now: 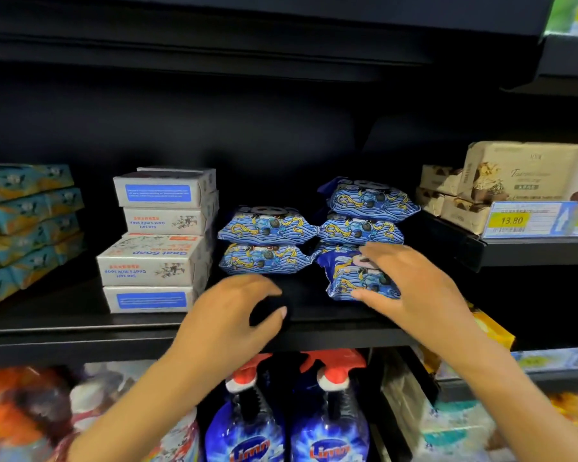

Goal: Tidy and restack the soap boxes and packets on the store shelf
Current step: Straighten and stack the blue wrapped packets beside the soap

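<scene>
— Starting nearest, under the shelf edge: spotting two blue spray bottles with red triggers, upright, side by side.
— Next up, checking the left hand?
— Hovering over the shelf's front lip, fingers and thumb half curled with a gap between, holding nothing.
— Moving to the right hand?
— Clasping the front blue packet at its right end, fingers spread over the top, thumb under the near edge; resting on the shelf or lifted, cannot tell.
— Behind that?
— More of the same blue packets in two piles with ends meeting: left pile of two, right pile of at least three.
— Left of those?
— Stacked white soap boxes, four levels, print upside down, slightly out of line. Farther left, teal boxes; off right, beige packs behind a price tag marked 13.80.
</scene>
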Motion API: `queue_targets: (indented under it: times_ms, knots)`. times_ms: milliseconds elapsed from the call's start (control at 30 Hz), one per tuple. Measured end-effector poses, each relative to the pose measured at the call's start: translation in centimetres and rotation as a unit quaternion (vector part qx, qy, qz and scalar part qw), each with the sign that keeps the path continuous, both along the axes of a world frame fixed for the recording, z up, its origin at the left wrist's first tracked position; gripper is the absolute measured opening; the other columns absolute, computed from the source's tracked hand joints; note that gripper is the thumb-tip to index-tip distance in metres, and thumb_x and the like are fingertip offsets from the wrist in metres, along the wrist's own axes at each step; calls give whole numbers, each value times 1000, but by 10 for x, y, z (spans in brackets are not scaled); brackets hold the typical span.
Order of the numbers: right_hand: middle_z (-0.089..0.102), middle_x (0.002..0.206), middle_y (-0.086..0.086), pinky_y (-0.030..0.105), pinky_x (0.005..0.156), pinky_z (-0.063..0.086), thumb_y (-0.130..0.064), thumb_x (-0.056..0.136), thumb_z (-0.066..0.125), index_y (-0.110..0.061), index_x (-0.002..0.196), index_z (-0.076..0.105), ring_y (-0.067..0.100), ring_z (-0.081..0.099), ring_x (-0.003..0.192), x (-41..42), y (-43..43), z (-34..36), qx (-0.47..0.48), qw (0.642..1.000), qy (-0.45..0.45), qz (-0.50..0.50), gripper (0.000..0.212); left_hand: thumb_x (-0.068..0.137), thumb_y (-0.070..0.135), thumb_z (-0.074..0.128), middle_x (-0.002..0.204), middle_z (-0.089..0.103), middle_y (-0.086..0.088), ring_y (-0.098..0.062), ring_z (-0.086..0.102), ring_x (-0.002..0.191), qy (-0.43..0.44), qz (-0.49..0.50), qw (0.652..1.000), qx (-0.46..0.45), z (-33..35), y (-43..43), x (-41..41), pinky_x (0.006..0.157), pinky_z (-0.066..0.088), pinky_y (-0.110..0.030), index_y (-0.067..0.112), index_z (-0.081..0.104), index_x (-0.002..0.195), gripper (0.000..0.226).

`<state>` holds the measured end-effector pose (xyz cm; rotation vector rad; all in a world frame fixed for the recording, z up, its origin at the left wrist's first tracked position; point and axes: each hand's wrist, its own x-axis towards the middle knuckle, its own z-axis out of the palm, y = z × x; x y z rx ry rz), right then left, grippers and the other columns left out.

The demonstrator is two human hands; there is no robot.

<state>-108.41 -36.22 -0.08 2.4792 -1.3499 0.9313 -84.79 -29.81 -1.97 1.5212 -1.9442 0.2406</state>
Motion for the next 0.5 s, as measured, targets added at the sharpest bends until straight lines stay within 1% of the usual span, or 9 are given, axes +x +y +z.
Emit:
queue_targets:
  times_ms: [33, 67, 100, 200, 300, 333, 400, 467, 500]
  knots:
    - [35, 146, -7, 19, 104, 25, -58, 82, 54, -24, 143, 33, 10, 29, 135, -2, -6, 2, 34, 997, 54, -37, 72, 87, 44, 57, 111, 68, 10, -13, 61, 107, 6, 17, 1000, -3, -6, 0, 0, 87, 46, -26, 21, 70, 108, 33]
    - [29, 150, -8, 20, 106, 23, -62, 84, 47, -25, 145, 25, 9, 22, 137, -2, -11, 2, 44, 993, 95, -59, 75, 87, 46, 55, 109, 68, 11, -12, 61, 106, 13, 29, 999, -12, -10, -1, 0, 84, 47, -26, 22, 70, 107, 34]
    - [28, 150, -8, 20, 105, 22, -65, 84, 42, -25, 146, 22, 10, 22, 137, -1, -14, 1, 36, 989, 122, -69, 76, 87, 47, 55, 106, 69, 12, -11, 62, 104, 22, 37, 999, -17, -11, -2, -1, 81, 47, -26, 23, 71, 105, 34]
    - [35, 145, -8, 21, 102, 26, -73, 78, 37, -25, 143, 29, 11, 29, 132, 0, -10, 0, 6, 990, 131, -51, 81, 89, 44, 55, 100, 70, 12, -11, 62, 99, 12, 34, 999, -24, -12, -3, -1, 77, 50, -28, 24, 73, 99, 29]
    - [44, 137, -11, 26, 100, 34, -86, 58, 28, -33, 137, 40, 9, 35, 125, -2, -5, 8, 39, 995, 92, -5, 96, 86, 41, 53, 92, 72, 9, -15, 66, 91, -7, 27, 999, -25, -11, -1, -2, 69, 54, -31, 20, 75, 91, 30]
    - [43, 136, -11, 27, 101, 35, -89, 53, 30, -35, 137, 40, 8, 35, 125, -4, -6, 13, 65, 994, 84, 9, 100, 84, 40, 53, 89, 72, 8, -16, 67, 87, -9, 30, 999, -29, -11, -1, -3, 66, 54, -31, 19, 75, 88, 30]
    - [37, 141, -9, 26, 104, 29, -89, 49, 41, -34, 142, 32, 9, 31, 128, -4, -12, 21, 131, 986, 102, 25, 108, 82, 40, 52, 88, 72, 8, -17, 67, 87, -8, 35, 999, -24, -10, 1, -4, 66, 54, -31, 20, 75, 87, 31]
    - [31, 146, -8, 22, 103, 26, -77, 58, 59, -29, 146, 24, 10, 29, 131, -2, -18, 27, 206, 971, 119, 33, 106, 87, 45, 53, 95, 72, 9, -15, 65, 94, 8, 41, 999, -15, -10, 1, -4, 72, 51, -30, 23, 73, 96, 32]
    - [32, 146, -8, 19, 102, 27, -68, 63, 67, -26, 146, 24, 9, 32, 130, -2, -21, 28, 229, 966, 111, 38, 102, 89, 47, 54, 100, 71, 10, -13, 64, 98, 28, 46, 998, -12, -10, 0, -2, 76, 49, -29, 25, 71, 103, 31]
